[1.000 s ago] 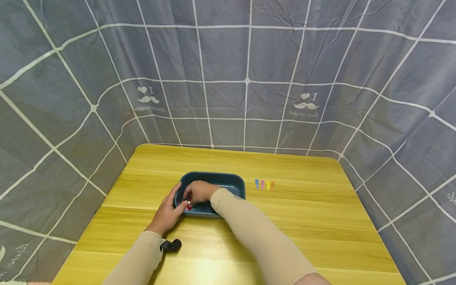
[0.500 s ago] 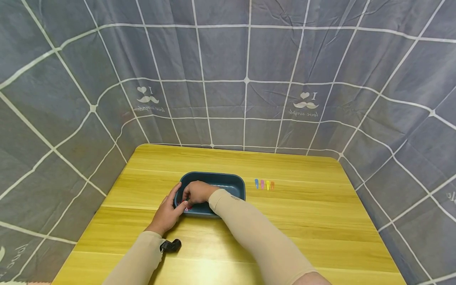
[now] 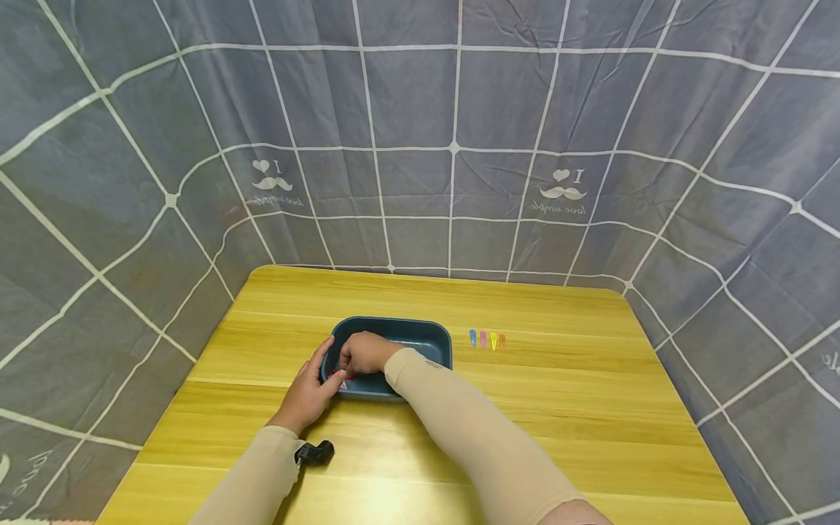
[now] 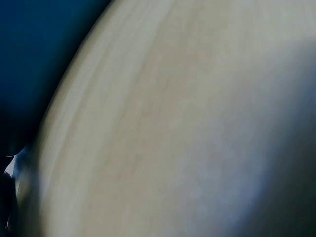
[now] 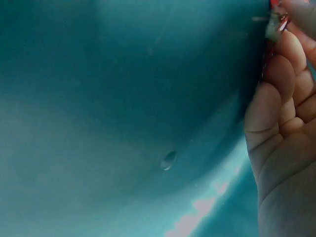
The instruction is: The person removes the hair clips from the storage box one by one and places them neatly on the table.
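Note:
My left hand (image 3: 308, 390) rests against the left end of a dark teal tray (image 3: 429, 337), fingers fairly straight along the rim and thumb over its near corner. My right hand (image 3: 367, 351) reaches down inside the tray's left part with curled fingers. In the right wrist view, its thumb and fingertips pinch a small shiny red thing (image 5: 282, 20), too cut off to tell its kind. Beside the left thumb, a small pink piece (image 3: 344, 386) and bits of red show in the tray. The left wrist view has only blurred table and the tray's dark side (image 4: 44, 54).
Four-sided grey curtain cloth (image 3: 420, 182) with white lines surrounds the table (image 3: 558, 394) at the back and sides. Right of the tray lie several hair clips in a row: blue (image 3: 472, 338), pink (image 3: 483, 340), yellow (image 3: 494, 341) and orange (image 3: 502, 341).
The right fingers have shifted slightly among the small pieces, and the white spot seen there a second ago is hidden. My left hand and the tray stay where they were.

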The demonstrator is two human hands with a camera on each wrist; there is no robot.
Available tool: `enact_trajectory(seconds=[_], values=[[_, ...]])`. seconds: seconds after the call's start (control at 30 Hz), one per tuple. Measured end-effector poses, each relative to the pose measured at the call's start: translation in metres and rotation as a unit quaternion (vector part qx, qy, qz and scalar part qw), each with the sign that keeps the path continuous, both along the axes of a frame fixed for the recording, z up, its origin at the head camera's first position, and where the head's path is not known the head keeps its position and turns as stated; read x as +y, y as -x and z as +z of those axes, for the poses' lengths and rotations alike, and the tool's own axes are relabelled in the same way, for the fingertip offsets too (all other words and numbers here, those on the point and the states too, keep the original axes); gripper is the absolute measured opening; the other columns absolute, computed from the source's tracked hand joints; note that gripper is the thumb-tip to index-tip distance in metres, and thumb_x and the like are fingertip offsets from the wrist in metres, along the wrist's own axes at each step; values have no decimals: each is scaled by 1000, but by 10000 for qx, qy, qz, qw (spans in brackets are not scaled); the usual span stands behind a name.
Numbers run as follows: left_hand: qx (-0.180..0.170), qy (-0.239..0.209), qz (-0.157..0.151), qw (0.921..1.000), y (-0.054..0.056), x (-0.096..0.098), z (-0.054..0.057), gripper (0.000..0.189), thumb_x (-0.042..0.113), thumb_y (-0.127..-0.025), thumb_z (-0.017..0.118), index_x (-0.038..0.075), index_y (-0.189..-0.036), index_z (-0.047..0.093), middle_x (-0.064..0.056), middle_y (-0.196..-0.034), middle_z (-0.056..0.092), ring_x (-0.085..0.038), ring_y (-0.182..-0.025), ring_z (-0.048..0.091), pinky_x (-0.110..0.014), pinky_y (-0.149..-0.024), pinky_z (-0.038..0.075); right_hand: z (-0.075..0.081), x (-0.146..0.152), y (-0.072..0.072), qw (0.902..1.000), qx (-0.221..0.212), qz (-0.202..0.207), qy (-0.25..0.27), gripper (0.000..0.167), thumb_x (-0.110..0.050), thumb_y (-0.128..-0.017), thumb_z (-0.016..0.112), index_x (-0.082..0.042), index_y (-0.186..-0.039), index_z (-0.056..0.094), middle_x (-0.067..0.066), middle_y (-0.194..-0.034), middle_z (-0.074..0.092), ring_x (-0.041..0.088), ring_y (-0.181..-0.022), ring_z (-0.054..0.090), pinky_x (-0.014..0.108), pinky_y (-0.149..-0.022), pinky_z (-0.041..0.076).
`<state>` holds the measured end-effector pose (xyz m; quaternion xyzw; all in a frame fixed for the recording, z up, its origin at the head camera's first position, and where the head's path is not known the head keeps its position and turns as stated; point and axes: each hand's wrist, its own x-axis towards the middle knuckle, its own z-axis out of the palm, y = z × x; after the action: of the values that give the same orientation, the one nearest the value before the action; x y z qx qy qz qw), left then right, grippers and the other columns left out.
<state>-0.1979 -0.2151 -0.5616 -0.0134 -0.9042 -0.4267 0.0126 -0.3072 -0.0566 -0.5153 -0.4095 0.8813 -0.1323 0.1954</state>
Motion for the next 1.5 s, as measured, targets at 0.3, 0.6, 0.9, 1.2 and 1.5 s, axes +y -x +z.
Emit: enact_trajectory(seconds=[0.3,0.6,0.9,1.2,1.5], values=[[100,8,14,9999,-1,1,1,76,39,-106,61,25,-169,23,-28,-160,44,-49,-144,47,-70,-113,42,2,-1,-3,9998,-144,-11,96,3,-20,-93,82,-19,-94,80,-9,-88,75,4,-77,59,15,-77,50],[57,23,4,10000,-1,1,0,76,39,-105,62,27,-169,23,-27,-162,42,-51,-146,45,-71,-113,41,3,1,-3,9999,-37,-77,110,8,-16,-98,74,-18,-92,80,-9,-88,73,3,-76,58,14,-76,49],[19,4,32,10000,0,1,-1,77,39,-104,63,29,-169,23,-27,-161,43,-50,-146,45,-71,-115,39,-3,5,4,9971,-368,-424,508,21,-16,-99,71,-19,-78,72,-11,-70,61,5,-62,52,16,-61,42],[-23,13,-6,10000,0,1,0,77,41,-105,62,30,-170,21,-27,-164,40,-51,-147,44,-72,-114,39,-3,13,7,9931,-516,-669,809,16,-18,-101,70,-19,-85,74,-11,-75,63,5,-65,53,17,-63,44],[28,24,8,10000,-1,0,-1,77,41,-105,62,30,-170,21,-27,-161,44,-49,-145,47,-71,-114,40,0,25,10,9867,-827,-986,998,18,-17,-104,65,-17,-87,73,-8,-75,65,7,-60,57,20,-58,46]])
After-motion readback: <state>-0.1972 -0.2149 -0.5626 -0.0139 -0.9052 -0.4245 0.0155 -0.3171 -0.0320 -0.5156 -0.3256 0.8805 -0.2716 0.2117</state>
